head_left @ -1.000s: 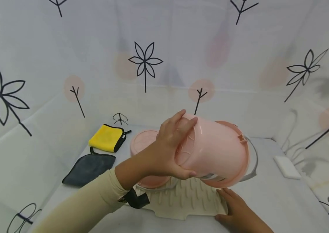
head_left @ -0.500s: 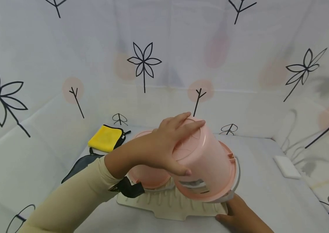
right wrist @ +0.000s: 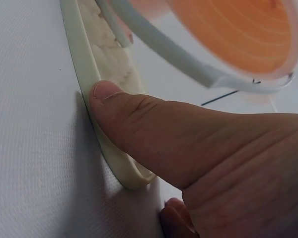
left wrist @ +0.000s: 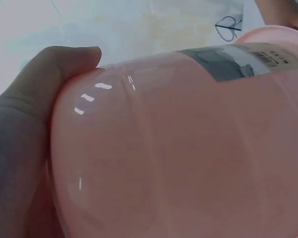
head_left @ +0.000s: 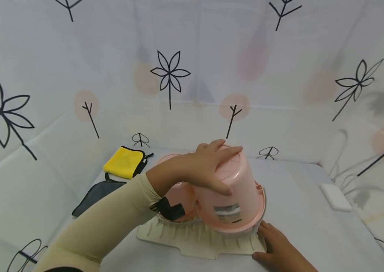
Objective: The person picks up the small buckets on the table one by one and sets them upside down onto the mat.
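A pink bucket (head_left: 248, 192), tilted with its base upward, is gripped round that base by my left hand (head_left: 209, 168). In the left wrist view the thumb (left wrist: 64, 62) presses on the bucket's wall. The bucket's rim hangs low over the right part of a cream ribbed drying tray (head_left: 197, 241). My right hand (head_left: 278, 249) holds the tray's right corner, with the thumb (right wrist: 116, 106) on its edge. In the right wrist view the bucket's orange-lit inside (right wrist: 238, 29) and pale handle (right wrist: 164, 52) show above the tray. A second pink bucket (head_left: 182, 198) stands upside down on the tray's left, partly hidden.
On the left lie a yellow cloth pouch (head_left: 122, 162) with black trim and a dark grey pouch (head_left: 95, 196). A white block (head_left: 335, 197) sits at the table's right side. Patterned white fabric walls (head_left: 195, 75) enclose the white table.
The bucket in my left hand has turned from nearly sideways to more upside down, coming down and left over the tray. My right hand has stayed at the tray's corner.
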Action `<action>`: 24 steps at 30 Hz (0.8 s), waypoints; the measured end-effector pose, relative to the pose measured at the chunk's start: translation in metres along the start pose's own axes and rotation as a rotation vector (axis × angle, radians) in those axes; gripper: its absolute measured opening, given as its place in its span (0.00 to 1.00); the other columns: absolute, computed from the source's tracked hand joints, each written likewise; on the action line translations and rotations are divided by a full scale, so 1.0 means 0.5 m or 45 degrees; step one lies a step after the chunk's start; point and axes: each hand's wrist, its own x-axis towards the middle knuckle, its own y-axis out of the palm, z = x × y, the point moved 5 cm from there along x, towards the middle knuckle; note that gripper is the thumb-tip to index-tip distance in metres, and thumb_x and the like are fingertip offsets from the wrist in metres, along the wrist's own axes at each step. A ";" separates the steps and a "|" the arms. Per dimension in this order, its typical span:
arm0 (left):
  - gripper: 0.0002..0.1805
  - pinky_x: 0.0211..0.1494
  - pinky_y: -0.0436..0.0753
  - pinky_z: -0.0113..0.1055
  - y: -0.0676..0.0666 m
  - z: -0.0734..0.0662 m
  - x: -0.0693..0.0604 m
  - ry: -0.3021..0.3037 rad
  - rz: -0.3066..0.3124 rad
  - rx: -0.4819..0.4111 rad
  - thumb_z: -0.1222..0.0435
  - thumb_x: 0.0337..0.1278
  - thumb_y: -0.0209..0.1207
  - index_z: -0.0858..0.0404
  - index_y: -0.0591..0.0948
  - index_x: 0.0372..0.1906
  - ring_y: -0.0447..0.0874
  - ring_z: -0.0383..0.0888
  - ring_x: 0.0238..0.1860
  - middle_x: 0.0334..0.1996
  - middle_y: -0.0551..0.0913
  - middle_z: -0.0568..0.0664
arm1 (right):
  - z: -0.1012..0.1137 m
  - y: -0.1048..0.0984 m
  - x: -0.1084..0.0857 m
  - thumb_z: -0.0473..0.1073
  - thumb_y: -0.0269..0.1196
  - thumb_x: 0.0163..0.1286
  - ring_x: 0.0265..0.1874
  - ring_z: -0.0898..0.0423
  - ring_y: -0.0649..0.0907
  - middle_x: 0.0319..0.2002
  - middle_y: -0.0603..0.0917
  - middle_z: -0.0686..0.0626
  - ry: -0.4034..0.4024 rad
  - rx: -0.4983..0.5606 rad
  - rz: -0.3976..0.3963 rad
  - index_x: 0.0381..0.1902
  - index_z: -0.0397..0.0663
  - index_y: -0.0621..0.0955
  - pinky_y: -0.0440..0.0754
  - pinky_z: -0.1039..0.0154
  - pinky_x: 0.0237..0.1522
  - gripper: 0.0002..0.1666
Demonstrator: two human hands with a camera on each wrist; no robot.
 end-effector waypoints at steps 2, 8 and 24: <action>0.61 0.59 0.78 0.58 0.010 0.005 0.011 -0.032 0.022 -0.008 0.33 0.43 0.71 0.19 0.45 0.80 0.54 0.57 0.77 0.85 0.42 0.45 | -0.003 0.001 0.000 0.64 0.78 0.56 0.72 0.26 0.69 0.77 0.66 0.30 -0.010 0.012 0.015 0.75 0.38 0.71 0.70 0.26 0.65 0.58; 0.62 0.63 0.72 0.71 0.033 0.012 0.037 -0.087 0.005 0.050 0.31 0.42 0.71 0.19 0.44 0.80 0.49 0.60 0.80 0.86 0.40 0.45 | -0.010 0.001 0.000 0.58 0.79 0.57 0.71 0.19 0.65 0.75 0.64 0.23 -0.022 0.036 0.048 0.72 0.27 0.70 0.69 0.21 0.62 0.57; 0.64 0.68 0.67 0.72 0.107 0.019 0.091 -0.083 0.062 0.153 0.29 0.40 0.73 0.17 0.42 0.79 0.43 0.60 0.83 0.86 0.36 0.44 | 0.004 -0.003 -0.001 0.63 0.79 0.54 0.69 0.32 0.75 0.73 0.72 0.32 -0.124 -0.162 -0.123 0.74 0.36 0.73 0.77 0.33 0.61 0.58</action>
